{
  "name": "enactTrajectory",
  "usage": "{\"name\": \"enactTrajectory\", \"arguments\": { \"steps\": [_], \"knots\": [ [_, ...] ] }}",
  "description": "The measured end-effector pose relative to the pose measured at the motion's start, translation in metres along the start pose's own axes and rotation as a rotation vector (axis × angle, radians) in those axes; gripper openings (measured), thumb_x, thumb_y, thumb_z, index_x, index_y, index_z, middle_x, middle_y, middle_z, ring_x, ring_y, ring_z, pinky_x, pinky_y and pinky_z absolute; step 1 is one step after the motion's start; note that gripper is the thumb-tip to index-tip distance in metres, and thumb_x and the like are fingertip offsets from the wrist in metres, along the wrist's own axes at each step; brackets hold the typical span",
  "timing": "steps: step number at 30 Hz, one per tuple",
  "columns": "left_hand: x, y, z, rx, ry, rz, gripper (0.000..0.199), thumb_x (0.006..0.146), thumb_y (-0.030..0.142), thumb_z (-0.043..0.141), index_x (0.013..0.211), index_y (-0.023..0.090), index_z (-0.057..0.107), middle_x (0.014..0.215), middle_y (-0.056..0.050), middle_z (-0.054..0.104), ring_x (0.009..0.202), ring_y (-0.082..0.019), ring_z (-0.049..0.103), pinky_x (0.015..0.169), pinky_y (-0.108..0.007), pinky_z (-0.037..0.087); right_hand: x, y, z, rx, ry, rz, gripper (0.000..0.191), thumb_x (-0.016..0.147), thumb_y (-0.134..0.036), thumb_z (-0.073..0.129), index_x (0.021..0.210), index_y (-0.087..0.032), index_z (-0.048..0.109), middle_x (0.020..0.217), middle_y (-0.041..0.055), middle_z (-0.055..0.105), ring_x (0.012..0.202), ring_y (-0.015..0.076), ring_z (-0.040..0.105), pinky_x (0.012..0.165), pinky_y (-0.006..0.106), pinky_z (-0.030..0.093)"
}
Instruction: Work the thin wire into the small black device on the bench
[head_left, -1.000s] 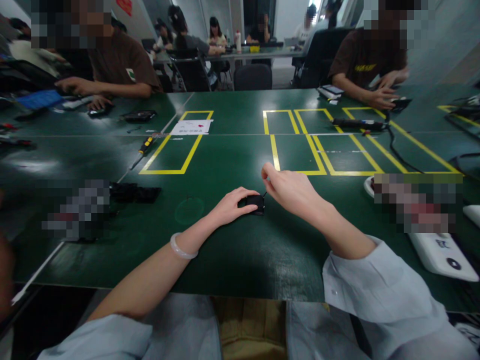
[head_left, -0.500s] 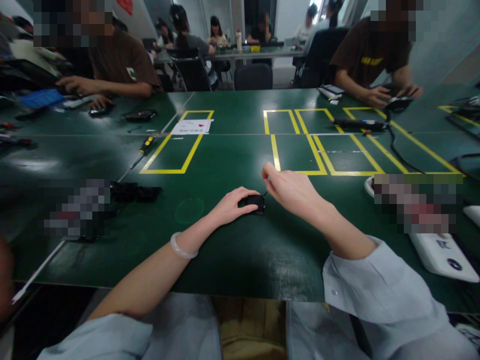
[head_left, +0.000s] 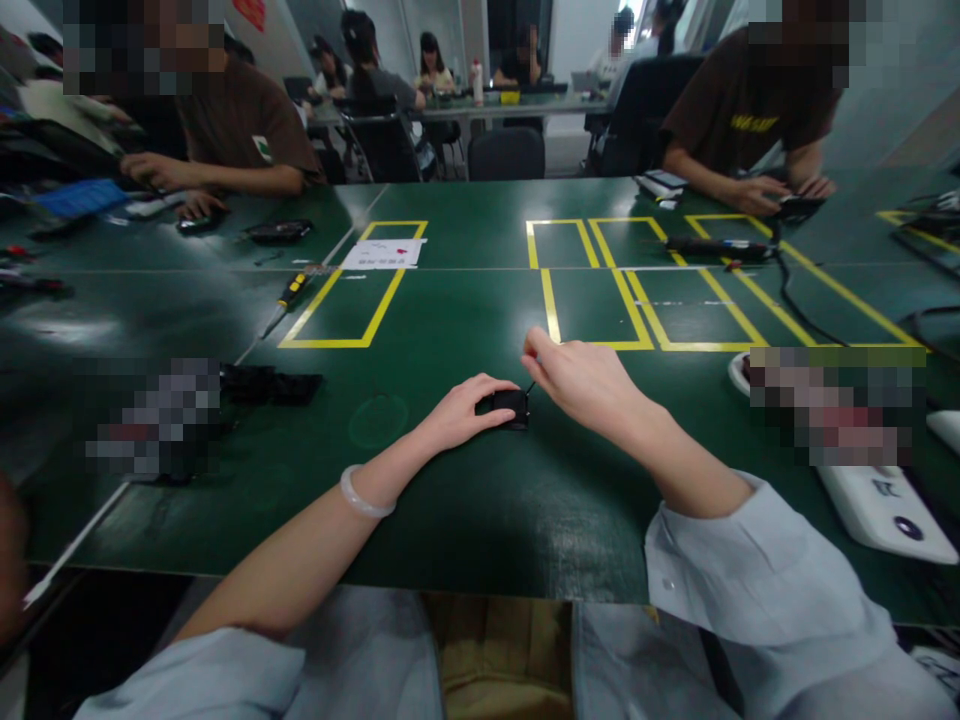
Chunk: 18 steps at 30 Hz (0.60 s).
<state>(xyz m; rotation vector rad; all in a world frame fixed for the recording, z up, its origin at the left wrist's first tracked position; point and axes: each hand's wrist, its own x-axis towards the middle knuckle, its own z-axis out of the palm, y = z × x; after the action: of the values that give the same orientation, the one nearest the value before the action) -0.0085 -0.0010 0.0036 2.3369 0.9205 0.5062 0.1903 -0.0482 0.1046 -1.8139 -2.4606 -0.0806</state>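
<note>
On the green table (head_left: 450,530), my left hand (head_left: 469,412) lies around a small black boxy part (head_left: 512,408), thumb at the near side and fingers at the far side. Close by to the right, my right hand (head_left: 581,375) is closed in a pinch, knuckles up. A thin dark rod (head_left: 531,387) sticks out below its fingers and reaches down to the right edge of the black part. What the rod belongs to is hidden inside the hand.
A yellow-black screwdriver (head_left: 293,290) lies at left beyond black parts (head_left: 274,385). Yellow tape outlines (head_left: 551,305) and a white paper (head_left: 386,254) mark the far side. A corded black tool (head_left: 720,248) and a white device (head_left: 889,515) are at right. Two people sit opposite, handling devices.
My hands and the black part stay almost in place; the thin rod leans slightly more to the right. The person at far right has shifted their hands a little.
</note>
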Motion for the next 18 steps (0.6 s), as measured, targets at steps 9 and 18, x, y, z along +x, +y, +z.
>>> {"name": "enactTrajectory", "arguments": {
  "steps": [9,18],
  "knots": [
    [0.0002,-0.0003,-0.0007,0.005,0.008,0.012,0.04,0.089,0.048,0.054,0.123,0.026,0.058,0.109,-0.004,0.06,0.102,-0.021,0.057,0.092,-0.033,0.043,0.0003,0.0001,0.0013,0.031,0.043,-0.011,0.026,0.094,-0.028,0.029,0.111,-0.019,0.047,0.084,0.0057,0.07,0.066,0.0179,0.063,0.05,0.027,0.02],
    [0.0001,-0.0003,0.0,-0.001,0.009,0.016,0.041,0.09,0.049,0.053,0.123,0.026,0.058,0.108,-0.004,0.06,0.101,-0.021,0.057,0.091,-0.034,0.044,0.0009,0.0013,0.0018,0.011,0.003,-0.015,0.029,0.097,-0.037,0.028,0.112,-0.02,0.047,0.084,0.0065,0.07,0.069,0.0189,0.063,0.052,0.027,0.02]
  ]
}}
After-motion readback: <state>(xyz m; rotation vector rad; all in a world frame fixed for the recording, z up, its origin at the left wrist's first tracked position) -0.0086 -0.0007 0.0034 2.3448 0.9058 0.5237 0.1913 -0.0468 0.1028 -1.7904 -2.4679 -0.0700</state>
